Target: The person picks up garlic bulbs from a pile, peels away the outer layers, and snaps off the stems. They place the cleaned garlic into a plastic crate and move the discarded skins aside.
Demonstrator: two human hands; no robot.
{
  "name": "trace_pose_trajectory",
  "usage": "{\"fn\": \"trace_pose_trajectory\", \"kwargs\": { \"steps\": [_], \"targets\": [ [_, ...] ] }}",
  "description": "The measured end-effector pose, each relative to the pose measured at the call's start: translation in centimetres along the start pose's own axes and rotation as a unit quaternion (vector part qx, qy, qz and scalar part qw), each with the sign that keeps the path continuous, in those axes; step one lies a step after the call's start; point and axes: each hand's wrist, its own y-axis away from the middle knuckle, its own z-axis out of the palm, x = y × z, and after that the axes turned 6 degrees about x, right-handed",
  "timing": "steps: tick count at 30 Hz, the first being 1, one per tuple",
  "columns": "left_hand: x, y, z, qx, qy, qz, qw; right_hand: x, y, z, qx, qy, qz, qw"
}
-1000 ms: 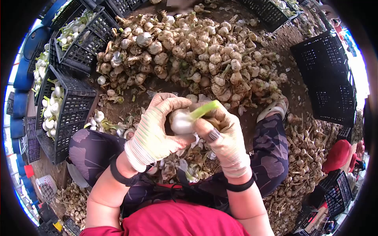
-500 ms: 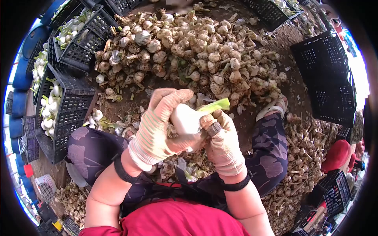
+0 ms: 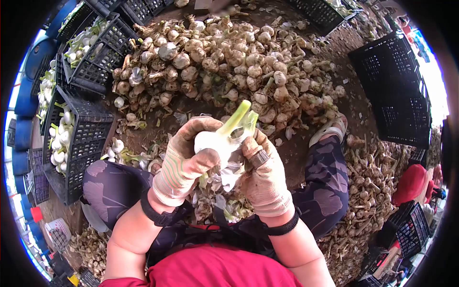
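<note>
My left hand (image 3: 173,167), in a striped, soiled work glove, wraps round a white garlic bulb (image 3: 208,142) in front of me. The bulb's short green stem (image 3: 235,118) points up and to the right. My gloved right hand (image 3: 268,184) is closed beside it, pinching loose garlic skin (image 3: 249,125) that hangs off the stem side. A dark band (image 3: 258,158) circles the right thumb. More papery peel (image 3: 227,176) dangles between the two hands, below the bulb. The right fingertips are partly hidden behind the thumb.
A large heap of unpeeled garlic (image 3: 229,57) lies ahead, another pile (image 3: 368,191) to my right. Black crates (image 3: 88,129) of white bulbs stand on the left; an upright black crate (image 3: 394,91) is at right. Peelings (image 3: 234,208) litter the ground between my legs.
The bulb has turned so its stem points more upward, and it sits slightly left and lower. Skin has come away from it, now hanging between my hands.
</note>
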Motion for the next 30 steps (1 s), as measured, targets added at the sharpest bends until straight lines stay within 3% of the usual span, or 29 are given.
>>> {"fn": "trace_pose_trajectory", "kwargs": {
  "steps": [3, 4, 7, 8, 9, 11, 13, 17, 18, 19, 20, 21, 22, 23, 24, 25, 26, 28, 30],
  "targets": [
    [-1.1, 0.3, 0.4, 0.000, 0.056, 0.031, 0.998, 0.5, -0.2, 0.6, -0.002, -0.099, -0.007, 0.995],
    [-1.2, 0.4, 0.8, 0.043, 0.090, 0.008, 0.995, 0.7, -0.3, 0.8, 0.015, -0.125, -0.008, 0.992],
    [-0.7, 0.0, 1.0, 0.096, 0.148, -0.031, 0.984, 1.5, -0.6, 0.1, 0.075, -0.051, -0.074, 0.993],
    [-0.1, -0.1, 1.2, 0.077, 0.149, -0.029, 0.985, 1.1, -0.6, 0.0, 0.123, 0.004, -0.078, 0.989],
    [0.3, -0.3, 1.2, 0.059, 0.151, -0.029, 0.986, 0.7, -0.7, 0.1, 0.061, -0.080, -0.093, 0.991],
    [0.7, -0.4, -0.6, -0.067, 0.202, -0.074, 0.974, -0.8, -1.6, -0.9, 0.139, -0.093, -0.075, 0.983],
    [2.1, -0.1, -0.5, -0.150, 0.178, -0.088, 0.968, -2.3, -2.8, -1.5, 0.181, -0.096, -0.124, 0.971],
    [2.7, -0.1, -0.9, -0.113, 0.166, -0.093, 0.975, -2.7, -1.2, -0.5, 0.073, 0.150, -0.143, 0.976],
    [2.6, 0.2, -0.8, -0.054, 0.033, -0.069, 0.996, -2.2, -1.2, -0.7, 0.007, 0.159, -0.146, 0.977],
    [2.0, 0.1, -1.2, -0.055, -0.070, -0.019, 0.996, -1.7, -1.1, -1.0, -0.060, 0.165, -0.148, 0.973],
    [1.8, 0.1, -1.3, -0.039, -0.066, -0.047, 0.996, -2.0, -0.2, -1.1, -0.101, 0.167, -0.099, 0.976],
    [1.8, 0.1, -1.2, -0.024, -0.060, -0.075, 0.995, -1.4, -0.8, -1.1, -0.115, 0.229, -0.133, 0.958],
    [1.2, 0.1, -1.2, -0.017, -0.323, 0.079, 0.943, -1.9, -0.1, 0.1, -0.112, 0.220, -0.088, 0.965],
    [1.5, 0.3, -0.7, -0.014, -0.278, 0.046, 0.959, -2.5, 0.7, 1.2, -0.109, 0.211, -0.044, 0.970],
    [1.1, 0.2, -0.9, -0.034, -0.253, 0.045, 0.966, -1.6, -0.3, 0.2, -0.133, 0.292, -0.154, 0.935],
    [0.9, 0.0, -1.1, -0.055, -0.228, 0.045, 0.971, -1.8, -0.2, 0.2, -0.132, 0.291, -0.154, 0.935],
    [1.0, -0.1, -1.3, -0.056, -0.228, 0.044, 0.971, -2.1, 0.1, 0.2, -0.090, 0.290, -0.126, 0.944],
    [1.2, -0.3, -1.6, -0.092, -0.115, -0.096, 0.984, -2.1, 0.2, 0.1, -0.052, 0.249, -0.089, 0.963],
    [0.9, -0.4, -1.4, -0.115, -0.083, -0.069, 0.987, -2.1, 0.5, 0.7, -0.025, 0.235, -0.079, 0.968]
  ]
}}
